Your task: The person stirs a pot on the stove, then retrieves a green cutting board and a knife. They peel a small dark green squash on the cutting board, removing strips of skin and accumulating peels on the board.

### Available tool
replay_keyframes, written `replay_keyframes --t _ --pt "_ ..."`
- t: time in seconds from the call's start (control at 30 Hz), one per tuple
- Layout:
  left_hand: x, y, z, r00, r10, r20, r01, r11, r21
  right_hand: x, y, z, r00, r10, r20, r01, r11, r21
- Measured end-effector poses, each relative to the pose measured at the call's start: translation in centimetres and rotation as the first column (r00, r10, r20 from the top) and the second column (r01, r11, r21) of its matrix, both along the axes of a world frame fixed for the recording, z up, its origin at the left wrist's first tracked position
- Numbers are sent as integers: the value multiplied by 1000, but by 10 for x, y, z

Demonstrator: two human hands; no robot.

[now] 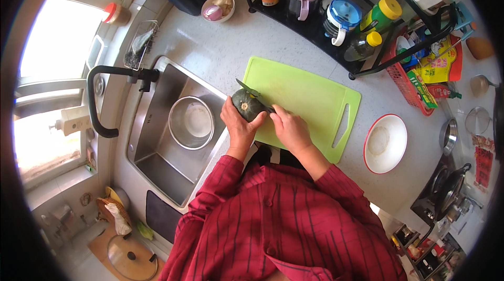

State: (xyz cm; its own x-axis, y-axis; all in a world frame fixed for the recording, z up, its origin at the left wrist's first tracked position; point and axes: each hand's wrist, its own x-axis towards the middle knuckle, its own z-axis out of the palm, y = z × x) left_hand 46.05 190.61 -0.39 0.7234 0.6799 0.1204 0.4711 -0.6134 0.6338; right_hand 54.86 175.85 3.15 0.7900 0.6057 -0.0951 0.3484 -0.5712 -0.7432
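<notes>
A round dark green squash [245,107], with its pale stem scar facing up, is gripped by my left hand [241,125] at the left edge of a lime green plastic cutting board [303,96]. My right hand [290,125] holds a knife [258,97] by its dark handle. Its dark blade lies against the far side of the squash, where a bit of yellow flesh shows beside it. How deep the blade sits cannot be told. To the right of the board stands a white enamel bowl [388,145] with a red rim.
Left of me is a steel sink [157,163] holding a metal bowl [191,122], with a black faucet [103,70] above. A black rack [307,33] carries bottles and jugs. A small bowl [230,15] holds an onion and ginger. A red basket [407,92] of seasoning packets stands far right.
</notes>
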Motion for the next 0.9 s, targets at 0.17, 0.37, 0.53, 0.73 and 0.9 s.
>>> replay_keyframes --t 0.17,0.37,0.53,0.73,0.9 --pt "-1 -1 0 999 -40 4 40 993 114 -2 -15 1 999 -14 -39 14 1000 0" --pt "-2 -2 -2 1000 -21 7 21 996 91 16 17 -1 993 15 -113 -17 1000 -14" --pt "-11 -3 -3 1000 27 6 -27 1000 14 3 -5 -26 975 -53 -217 86 985 148" --pt "-8 2 8 1000 -24 16 25 999 -37 -8 -21 -24 986 -114 -124 151 928 342" --pt "-9 7 12 996 -53 -66 51 998 -36 -16 -22 -9 998 -18 -58 34 957 290"
